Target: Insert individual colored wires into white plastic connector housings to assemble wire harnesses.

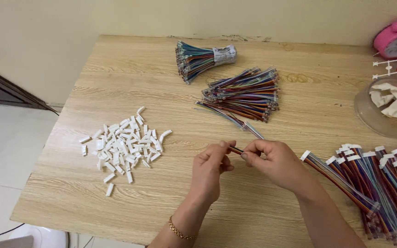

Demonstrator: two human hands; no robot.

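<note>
My left hand [212,166] and my right hand [272,161] meet over the middle of the wooden table [116,78]. Both pinch one multicoloured ribbon cable [250,130] near its end, between thumb and fingers; the cable runs up and left from my right hand. Whether a connector sits between the fingertips is hidden. A scattered pile of small white plastic connectors [122,146] lies left of my left hand. A loose heap of coloured cables [244,94] lies just beyond my hands.
A taped bundle of cables [203,59] rests at the back. Cables with white connectors fitted [373,181] are stacked at the right. A clear bowl holding crumpled tissue [389,108] and a pink alarm clock [396,39] stand at far right.
</note>
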